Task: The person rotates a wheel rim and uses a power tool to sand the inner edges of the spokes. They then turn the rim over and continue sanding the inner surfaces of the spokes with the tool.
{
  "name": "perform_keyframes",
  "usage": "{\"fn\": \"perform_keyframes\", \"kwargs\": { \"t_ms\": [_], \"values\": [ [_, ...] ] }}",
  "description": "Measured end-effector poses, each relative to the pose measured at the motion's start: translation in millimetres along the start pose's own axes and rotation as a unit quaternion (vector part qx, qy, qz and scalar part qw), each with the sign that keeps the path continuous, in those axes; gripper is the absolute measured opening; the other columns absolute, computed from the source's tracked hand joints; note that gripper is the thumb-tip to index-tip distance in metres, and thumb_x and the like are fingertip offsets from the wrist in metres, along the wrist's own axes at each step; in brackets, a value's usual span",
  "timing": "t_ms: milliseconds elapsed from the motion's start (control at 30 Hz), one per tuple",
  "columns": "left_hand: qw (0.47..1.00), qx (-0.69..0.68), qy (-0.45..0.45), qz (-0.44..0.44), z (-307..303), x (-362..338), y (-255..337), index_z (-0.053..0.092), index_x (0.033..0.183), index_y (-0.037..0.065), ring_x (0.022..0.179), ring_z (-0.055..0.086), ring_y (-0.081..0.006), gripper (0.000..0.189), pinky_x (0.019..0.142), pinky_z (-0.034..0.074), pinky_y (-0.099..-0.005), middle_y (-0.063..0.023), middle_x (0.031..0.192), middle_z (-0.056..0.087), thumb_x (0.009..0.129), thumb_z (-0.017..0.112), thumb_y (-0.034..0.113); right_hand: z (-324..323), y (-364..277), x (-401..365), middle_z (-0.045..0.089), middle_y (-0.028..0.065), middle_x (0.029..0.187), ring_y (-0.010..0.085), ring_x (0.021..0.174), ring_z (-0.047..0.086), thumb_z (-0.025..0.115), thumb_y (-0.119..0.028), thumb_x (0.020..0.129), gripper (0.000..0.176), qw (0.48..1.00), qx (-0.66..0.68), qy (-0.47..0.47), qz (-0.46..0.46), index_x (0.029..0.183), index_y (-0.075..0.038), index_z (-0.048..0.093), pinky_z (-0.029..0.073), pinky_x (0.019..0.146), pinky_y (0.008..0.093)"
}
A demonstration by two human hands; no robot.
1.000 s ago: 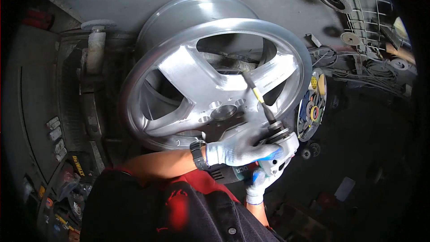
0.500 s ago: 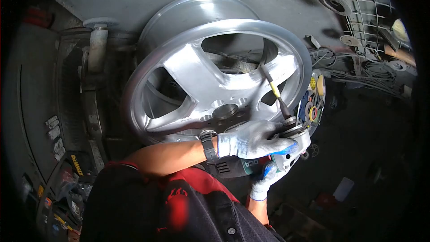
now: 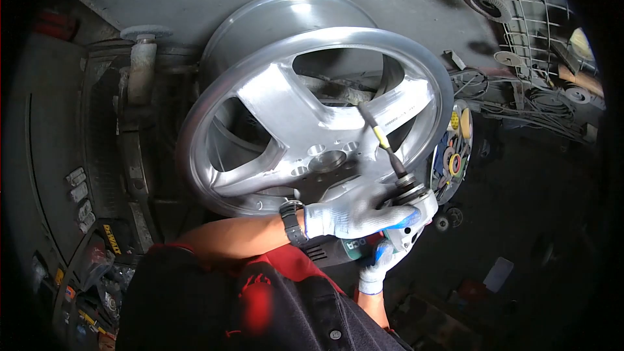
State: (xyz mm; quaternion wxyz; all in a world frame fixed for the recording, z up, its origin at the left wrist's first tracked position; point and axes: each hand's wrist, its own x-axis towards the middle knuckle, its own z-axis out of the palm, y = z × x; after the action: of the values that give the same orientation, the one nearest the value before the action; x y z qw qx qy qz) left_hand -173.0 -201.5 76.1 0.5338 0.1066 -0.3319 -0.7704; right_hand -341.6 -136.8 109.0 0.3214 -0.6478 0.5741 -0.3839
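Observation:
A silver alloy car wheel (image 3: 302,114) stands tilted in front of me, its spoked face towards me. Both gloved hands are closed on a green and black angle grinder (image 3: 356,248). My left hand (image 3: 351,213), wearing a white glove with blue fingertips and a watch at the wrist, wraps over the grinder's silver head. Below it, my right hand (image 3: 377,263) grips the underside of the tool. From the head a long dark shaft with a yellow band (image 3: 380,136) points up and left, its tip right at the inner edge of a spoke near the upper window.
A round tray (image 3: 465,149) with tapes and discs stands right of the wheel. A wire rack (image 3: 520,26) and coiled cables (image 3: 552,107) are at upper right. On the left stands a post with a round pad (image 3: 144,42); tools and a DEWALT item (image 3: 112,239) lie lower left.
Both hands and the grinder have shifted left and slightly down. The shaft's tip has moved left along the spoke edge; the wheel has stayed in place.

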Motion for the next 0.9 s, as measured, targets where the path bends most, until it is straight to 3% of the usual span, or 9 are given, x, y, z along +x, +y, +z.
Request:
{"fn": "perform_keyframes", "kwargs": {
  "t_ms": [67,133,200,300,367,600,800,900],
  "values": [
    [1.0,0.015,-0.003,0.019,-3,9,-11,0.057,0.117,0.0,0.092,0.055,-0.0141,0.045,0.086,0.048,-0.0318,-0.0052,0.099,0.061,0.096,0.065,0.039,9,-10,10,0.036,0.0213,0.155,0.0291,0.14,0.042,0.078,-0.059,0.077,0.119,0.989,-0.048,0.104,0.097,0.156,0.005,0.015,0.034,0.115,0.0424],
    [0.995,0.092,-0.022,0.017,-7,12,-11,0.058,0.116,0.001,0.09,0.055,-0.0139,0.046,0.085,0.048,-0.0318,-0.0047,0.098,0.061,0.096,0.065,0.042,8,-4,7,0.036,0.0216,0.155,0.0291,0.14,0.041,0.078,-0.061,0.076,0.121,0.984,-0.058,0.125,0.115,0.156,0.005,0.015,0.034,0.115,0.0424],
    [0.994,0.097,-0.037,-0.012,-9,8,-10,0.059,0.117,0.002,0.092,0.057,-0.0163,0.047,0.087,0.048,-0.0338,-0.0075,0.1,0.063,0.095,0.065,0.043,4,-1,0,0.037,0.0229,0.154,0.0298,0.141,0.041,0.078,-0.051,0.08,0.112,0.999,-0.006,0.052,-0.011,0.156,0.005,0.017,0.033,0.116,0.0425],
    [0.985,0.159,0.029,0.066,-6,-5,4,0.06,0.122,0.003,0.095,0.063,-0.0239,0.049,0.088,0.048,-0.0373,-0.0148,0.101,0.066,0.094,0.065,0.042,-2,12,-10,0.036,0.0236,0.155,0.0312,0.142,0.04,0.081,-0.046,0.078,0.112,0.996,-0.057,0.067,0.027,0.156,0.004,0.017,0.032,0.117,0.0425],
    [0.987,0.146,0.03,0.058,-5,-6,2,0.06,0.123,0.003,0.095,0.063,-0.0232,0.049,0.088,0.048,-0.0371,-0.0138,0.101,0.066,0.094,0.065,0.042,-2,12,-11,0.036,0.0226,0.156,0.0312,0.142,0.04,0.082,-0.048,0.076,0.116,0.995,-0.044,0.068,0.065,0.156,0.003,0.017,0.03,0.118,0.0422],
    [0.994,0.098,-0.028,-0.03,-9,7,-9,0.058,0.121,0.001,0.098,0.059,-0.0197,0.05,0.092,0.047,-0.0372,-0.0101,0.104,0.064,0.094,0.066,0.043,-14,30,-10,0.035,0.0225,0.157,0.0316,0.143,0.038,0.079,-0.048,0.079,0.112,0.997,-0.025,0.062,0.027,0.155,0.006,0.018,0.028,0.119,0.0417],
    [0.991,0.116,0.04,0.056,-2,-13,8,0.058,0.123,0.0,0.101,0.058,-0.0214,0.051,0.093,0.047,-0.038,-0.0126,0.108,0.063,0.094,0.067,0.04,-2,13,-14,0.036,0.0231,0.156,0.0304,0.143,0.04,0.078,-0.046,0.082,0.106,0.998,-0.024,0.044,0.049,0.154,0.006,0.02,0.029,0.119,0.0418],
    [0.994,0.084,0.061,0.031,4,-9,10,0.057,0.126,0.0,0.096,0.058,-0.0169,0.048,0.089,0.048,-0.035,-0.0099,0.104,0.064,0.096,0.066,0.036,-9,7,0,0.043,0.0213,0.151,0.0283,0.136,0.047,0.077,-0.049,0.082,0.107,1.0,0.006,-0.006,0.028,0.153,0.007,0.021,0.032,0.116,0.041]
  ]
}}
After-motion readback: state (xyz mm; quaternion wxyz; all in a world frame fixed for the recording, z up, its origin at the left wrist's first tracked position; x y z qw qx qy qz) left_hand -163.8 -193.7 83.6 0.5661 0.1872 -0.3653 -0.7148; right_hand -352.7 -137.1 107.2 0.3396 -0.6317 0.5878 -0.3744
